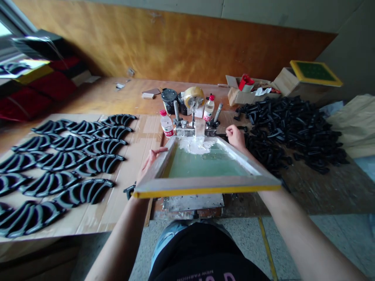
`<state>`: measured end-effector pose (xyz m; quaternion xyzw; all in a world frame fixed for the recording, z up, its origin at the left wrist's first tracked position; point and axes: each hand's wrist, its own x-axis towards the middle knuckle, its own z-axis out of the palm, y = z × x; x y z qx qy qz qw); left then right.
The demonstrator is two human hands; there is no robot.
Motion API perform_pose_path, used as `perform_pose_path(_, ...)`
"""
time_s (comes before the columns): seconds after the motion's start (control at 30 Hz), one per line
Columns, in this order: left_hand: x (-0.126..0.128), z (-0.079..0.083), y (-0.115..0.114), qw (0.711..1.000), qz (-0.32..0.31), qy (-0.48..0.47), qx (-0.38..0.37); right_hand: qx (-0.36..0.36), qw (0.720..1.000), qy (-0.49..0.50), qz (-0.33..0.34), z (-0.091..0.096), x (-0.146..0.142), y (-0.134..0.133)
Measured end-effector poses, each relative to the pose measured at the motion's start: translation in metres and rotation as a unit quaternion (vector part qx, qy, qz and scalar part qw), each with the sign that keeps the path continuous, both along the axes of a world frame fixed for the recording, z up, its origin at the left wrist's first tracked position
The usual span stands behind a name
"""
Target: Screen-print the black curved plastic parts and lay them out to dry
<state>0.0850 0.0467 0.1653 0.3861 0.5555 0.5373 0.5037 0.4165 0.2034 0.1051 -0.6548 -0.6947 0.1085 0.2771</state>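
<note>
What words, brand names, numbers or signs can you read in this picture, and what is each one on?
"NEW FASHION": upside down on the black shirt.
Larger pinkish letters beside it on the shirt: cut off by the picture's edge, unreadable.
Red-capped plastic bottle and second red-capped plastic bottle: labels too small to read.

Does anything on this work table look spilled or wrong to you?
Yes. Thick white paste lies in a lumpy smear at the far end of the green mesh. It looks spilled because it covers only that end. The mesh sits in a wooden frame, held by the left hand and right hand.
</note>
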Motion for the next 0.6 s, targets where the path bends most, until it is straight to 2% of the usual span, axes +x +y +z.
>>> perform_pose_path(0.07, 0.009, 0.012, 0.019, 0.996, 0.02, -0.037, 0.079, -0.046, 0.999, 0.003, 0.016, -0.022, 0.004, -0.022)
perform_pose_path(0.13, 0.018, 0.017, 0.032, 0.992, 0.028, -0.059, 0.106, -0.058, 0.993, -0.003, 0.099, -0.044, -0.009, -0.046)
perform_pose_path(0.2, 0.028, 0.01, 0.033, 0.99, 0.063, -0.08, 0.094, -0.045, 0.98, -0.03, 0.192, -0.058, -0.03, -0.066)
perform_pose_path(0.27, 0.04, -0.009, 0.021, 0.991, 0.076, -0.1, 0.041, -0.03, 0.971, -0.06, 0.228, -0.062, -0.053, -0.082)
perform_pose_path(0.37, 0.062, -0.049, -0.011, 0.979, -0.018, -0.143, -0.145, 0.004, 0.978, -0.066, 0.199, -0.053, -0.085, -0.109)
perform_pose_path(0.4, 0.067, -0.062, -0.023, 0.967, -0.045, -0.161, -0.195, 0.02, 0.974, -0.063, 0.215, -0.05, -0.096, -0.119)
perform_pose_path(0.47, 0.069, -0.084, -0.042, 0.952, -0.051, -0.181, -0.243, 0.047, 0.949, -0.062, 0.304, -0.046, -0.111, -0.137)
perform_pose_path(0.53, 0.05, -0.101, -0.055, 0.954, -0.033, -0.167, -0.247, 0.045, 0.912, -0.063, 0.402, -0.046, -0.108, -0.145)
perform_pose_path(0.57, 0.032, -0.11, -0.061, 0.958, -0.012, -0.139, -0.251, 0.033, 0.906, -0.067, 0.417, -0.047, -0.097, -0.144)
perform_pose_path(0.6, 0.008, -0.118, -0.066, 0.961, 0.008, -0.106, -0.255, 0.016, 0.914, -0.077, 0.399, -0.049, -0.079, -0.139)
